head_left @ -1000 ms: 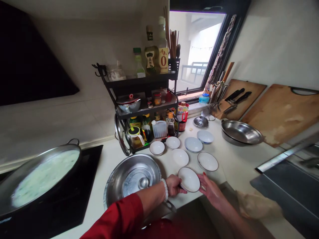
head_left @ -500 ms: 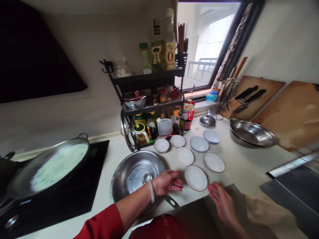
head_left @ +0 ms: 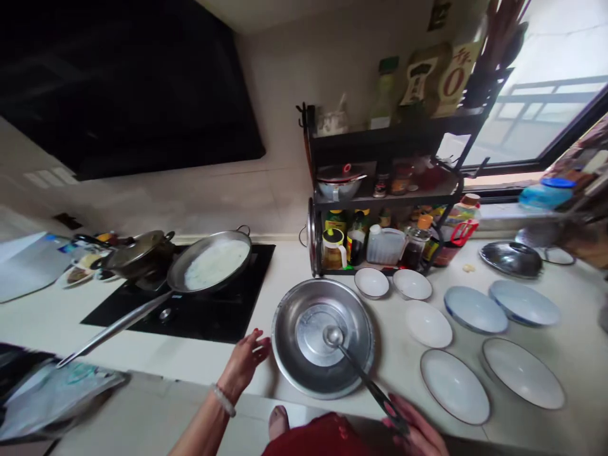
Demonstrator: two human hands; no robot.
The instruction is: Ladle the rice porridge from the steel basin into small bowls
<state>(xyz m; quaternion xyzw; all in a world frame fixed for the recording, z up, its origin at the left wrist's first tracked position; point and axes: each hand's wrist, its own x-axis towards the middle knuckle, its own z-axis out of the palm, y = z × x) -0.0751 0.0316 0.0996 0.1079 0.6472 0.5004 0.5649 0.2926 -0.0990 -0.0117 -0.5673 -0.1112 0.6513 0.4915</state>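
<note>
My left hand (head_left: 244, 361) hovers open, fingers spread, just left of the rim of a wide steel basin (head_left: 285, 361) on the white counter. A steel ladle (head_left: 335, 335) lies in the basin with its dark handle sticking out toward me. At the bottom edge my right hand (head_left: 418, 436) is closed around the end of that handle. Right of the basin lies a white plate (head_left: 455, 386), with several more plates and small bowls around it. A long-handled frying pan (head_left: 213, 263) of pale batter sits on the black hob.
A black rack (head_left: 380, 190) of bottles and jars stands behind the basin. A lidded pot (head_left: 137, 253) sits at the hob's (head_left: 190, 310) left. A steel lid (head_left: 510, 258) lies at the right near the window. Blurred cloth (head_left: 52, 396) lies at the lower left.
Both hands have left the white plate. My left hand went to the left of the basin and my right hand to the ladle handle. The view swung left toward the hob.
</note>
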